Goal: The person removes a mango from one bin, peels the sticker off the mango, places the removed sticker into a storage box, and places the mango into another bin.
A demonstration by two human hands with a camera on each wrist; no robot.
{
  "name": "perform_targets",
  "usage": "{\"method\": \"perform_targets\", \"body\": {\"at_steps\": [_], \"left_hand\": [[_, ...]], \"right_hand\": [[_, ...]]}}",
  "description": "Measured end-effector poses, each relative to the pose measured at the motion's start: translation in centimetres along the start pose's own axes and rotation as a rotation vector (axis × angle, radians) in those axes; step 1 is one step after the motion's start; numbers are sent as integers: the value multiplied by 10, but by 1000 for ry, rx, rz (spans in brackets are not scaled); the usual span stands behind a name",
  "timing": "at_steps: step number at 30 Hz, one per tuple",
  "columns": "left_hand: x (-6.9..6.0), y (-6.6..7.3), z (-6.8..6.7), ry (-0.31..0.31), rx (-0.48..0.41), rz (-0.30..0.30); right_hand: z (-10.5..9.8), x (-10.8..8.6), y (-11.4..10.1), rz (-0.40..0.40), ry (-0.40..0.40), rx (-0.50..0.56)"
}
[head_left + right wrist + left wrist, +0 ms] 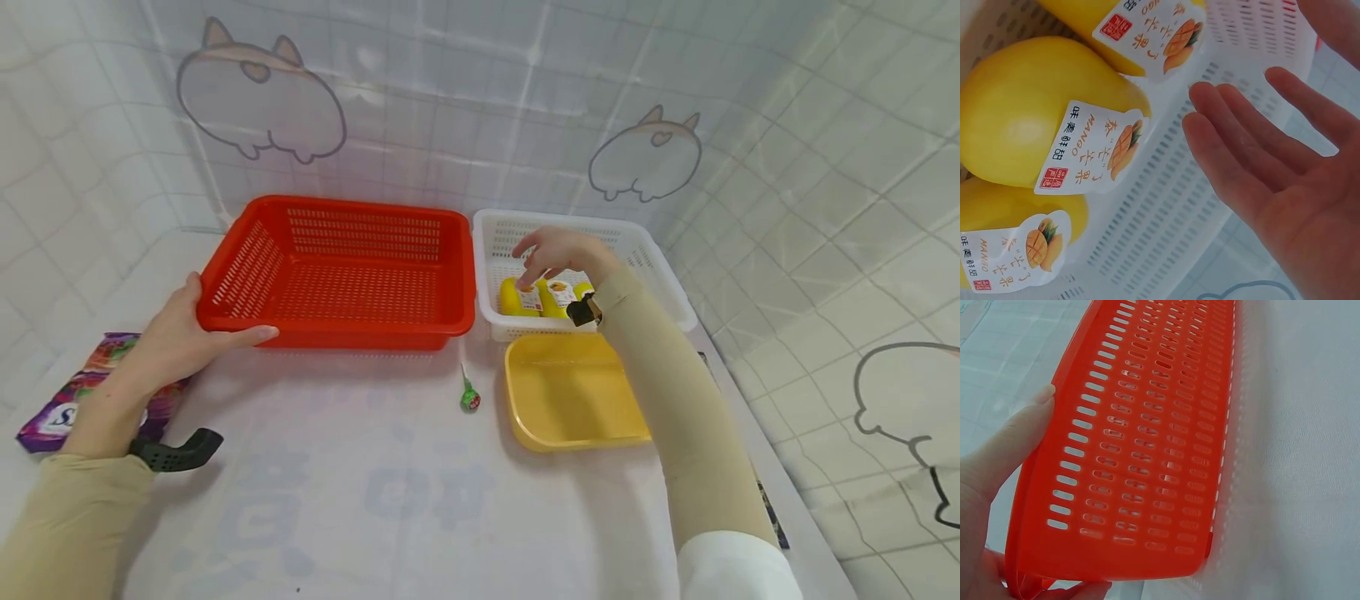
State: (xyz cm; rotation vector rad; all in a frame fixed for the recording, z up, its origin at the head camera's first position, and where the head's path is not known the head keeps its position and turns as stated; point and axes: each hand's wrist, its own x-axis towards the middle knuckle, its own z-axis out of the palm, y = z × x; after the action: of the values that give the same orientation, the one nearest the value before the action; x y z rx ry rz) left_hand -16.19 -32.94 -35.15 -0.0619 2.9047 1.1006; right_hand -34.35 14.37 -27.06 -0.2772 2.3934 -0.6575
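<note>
l hand (176,333) grips the nr l corner of a red rectangular slotted plastic basket (360,335), thumb along the nr rim, other fingers hooked round the corner; basket sits l of centre toward the back edge of the white-covered table (337,508). r hand (566,250) is over a white rectangular slotted plastic basket (517,329), fingers spread & slightly bent, tips apart from the fruit per r wrist view. that basket is just beside the red one, nr the table's back r corner. in it: three yellow rounded mangoes (1022,119) w/ white printed labels, side by side along its nr side. a yellow rounded-corner plastic tray (562,408) is in front of it, toward the table's r edge, partly hidden by the r forearm's beige sleeve (690,442). small green-&-red wrapped lollipop (469,397) lies btwn tray & red basket, stick pointing to the back edge. purple printed plastic bag (56,421) is at the l edge, partly behind the l wrist w/ its black strap (176,455).
</note>
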Motion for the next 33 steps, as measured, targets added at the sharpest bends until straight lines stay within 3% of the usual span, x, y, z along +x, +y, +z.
{"method": "perform_targets", "body": {"at_steps": [9,19,28,33], "left_hand": [[-1,-1,2,-4,-1,-9],[-3,-3,3,28,0,9],[-1,-2,3,36,1,20],[0,-2,3,32,-2,25]], "right_hand": [[1,12,0,60,-73,-61],[7,18,-2,48,-141,-200],[12,16,-7,121,-121,-259],[14,14,-11,119,-144,-274]]}}
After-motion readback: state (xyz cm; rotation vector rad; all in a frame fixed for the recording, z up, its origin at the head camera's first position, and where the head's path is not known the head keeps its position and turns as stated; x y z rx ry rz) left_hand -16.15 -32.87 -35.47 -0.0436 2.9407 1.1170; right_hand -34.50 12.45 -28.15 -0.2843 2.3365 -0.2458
